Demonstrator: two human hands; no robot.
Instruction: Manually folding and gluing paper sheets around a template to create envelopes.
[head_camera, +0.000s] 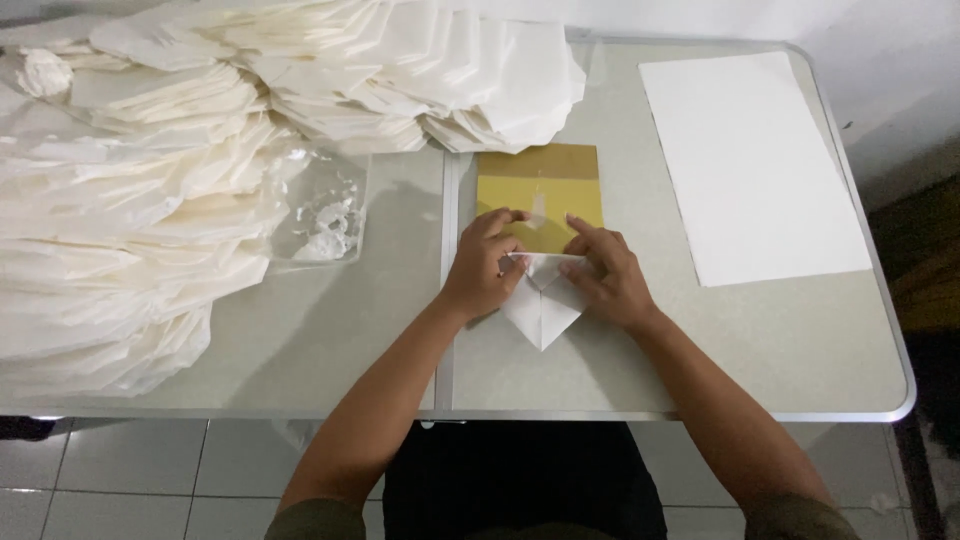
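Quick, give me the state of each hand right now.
Left hand: open, fingers pressing down the small folded white paper piece.
Right hand: open, fingertips pressing the same paper's top fold.

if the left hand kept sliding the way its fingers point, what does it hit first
The left hand points up and away across the table. Its fingertips already rest at the yellow-brown card, so it would cross that first, then probably reach the fanned white paper stack beyond.
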